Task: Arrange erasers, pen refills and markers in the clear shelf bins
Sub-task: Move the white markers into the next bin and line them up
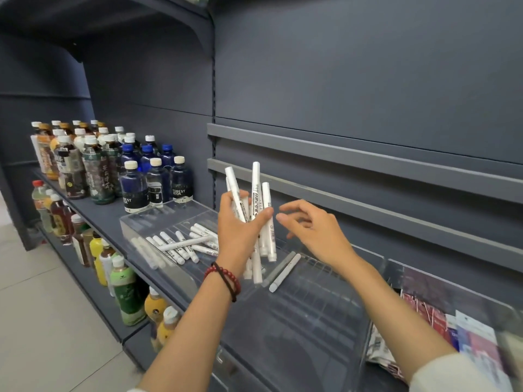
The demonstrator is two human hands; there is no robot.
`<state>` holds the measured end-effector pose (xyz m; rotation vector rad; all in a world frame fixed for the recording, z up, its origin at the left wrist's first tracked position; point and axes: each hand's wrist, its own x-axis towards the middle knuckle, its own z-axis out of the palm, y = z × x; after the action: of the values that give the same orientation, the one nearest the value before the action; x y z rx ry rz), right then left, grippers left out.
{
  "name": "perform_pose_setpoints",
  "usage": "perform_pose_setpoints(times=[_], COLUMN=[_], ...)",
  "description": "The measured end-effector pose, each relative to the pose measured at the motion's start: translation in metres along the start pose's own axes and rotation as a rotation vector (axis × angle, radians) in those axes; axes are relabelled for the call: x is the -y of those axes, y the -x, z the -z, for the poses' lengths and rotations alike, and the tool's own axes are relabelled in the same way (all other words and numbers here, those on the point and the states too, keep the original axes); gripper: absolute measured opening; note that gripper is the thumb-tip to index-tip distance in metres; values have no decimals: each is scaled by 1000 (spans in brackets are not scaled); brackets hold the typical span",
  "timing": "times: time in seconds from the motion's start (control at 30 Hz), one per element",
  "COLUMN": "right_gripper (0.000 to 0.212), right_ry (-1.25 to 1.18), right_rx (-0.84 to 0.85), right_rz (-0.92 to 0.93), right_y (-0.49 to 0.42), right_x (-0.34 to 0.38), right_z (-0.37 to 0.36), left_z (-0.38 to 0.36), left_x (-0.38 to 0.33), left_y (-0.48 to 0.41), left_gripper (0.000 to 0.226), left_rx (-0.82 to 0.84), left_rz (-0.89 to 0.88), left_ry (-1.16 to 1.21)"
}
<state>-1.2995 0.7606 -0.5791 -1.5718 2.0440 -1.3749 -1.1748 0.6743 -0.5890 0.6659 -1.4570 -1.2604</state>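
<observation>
Left hand [240,230]: grip clamped, fingers and thumb curled round a fanned bundle of white plastic markers [256,179], held upright above the shelf bins.
Right hand [314,233]: grip apart, fingers spread and slightly bent, just beside the bundle, holding nothing.
Left clear plastic bin [133,224]: loose white markers [175,246] lying inside.
Middle clear plastic bin [311,321]: single white marker [284,274] lying flat.
Dark grey shelf [104,216]: capped drink bottles [135,182] standing left of the bins.
</observation>
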Motion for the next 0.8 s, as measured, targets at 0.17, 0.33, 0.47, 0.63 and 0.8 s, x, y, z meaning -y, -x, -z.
perform_pose_setpoints(times=[0.17,0.33,0.47,0.63,0.8], right_gripper=[32,36,19,4,12], right_ry=[-238,-401,-340,-141,-41], right_rx=[27,123,5,-67,-54], right_rz=[-152,-269,-342,-519,-634], right_y=[7,10,6,6,7], right_x=[-1,-7,-22,-59,-79], right_z=[3,19,17,1,-30], left_z=[-19,-27,-26,-21,-13], left_x=[12,21,25,29,30], left_y=[14,12,8,9,0], left_gripper=[41,41,45,50,50], left_rx=[66,169,185,146,76], left_rz=[177,210,206,216,259], left_ry=[179,191,171,236,318])
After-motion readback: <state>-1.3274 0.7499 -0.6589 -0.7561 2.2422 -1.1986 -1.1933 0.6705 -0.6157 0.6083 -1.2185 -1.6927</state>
